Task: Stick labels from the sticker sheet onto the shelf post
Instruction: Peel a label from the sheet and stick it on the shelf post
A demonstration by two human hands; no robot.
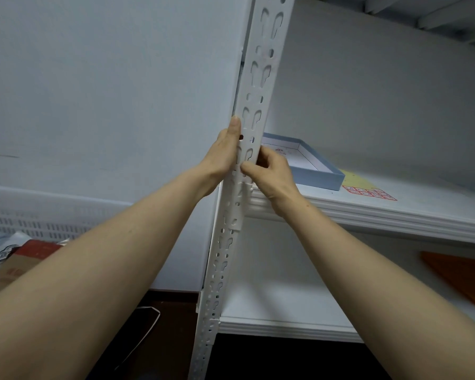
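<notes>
Pale wall behind white metal shelving. Left hand [225,152]: flat and extended, fingers pressed along the left edge of the perforated shelf post [254,105], gripping nothing. Right hand [269,174]: curled around the post's right edge, thumb on its front face, just above the shelf [395,212] front edge. Blue tray [321,176]: on that shelf, near the post. Sticker sheet [368,192]: yellow with red labels, at the tray's right side, well apart from both hands.
</notes>
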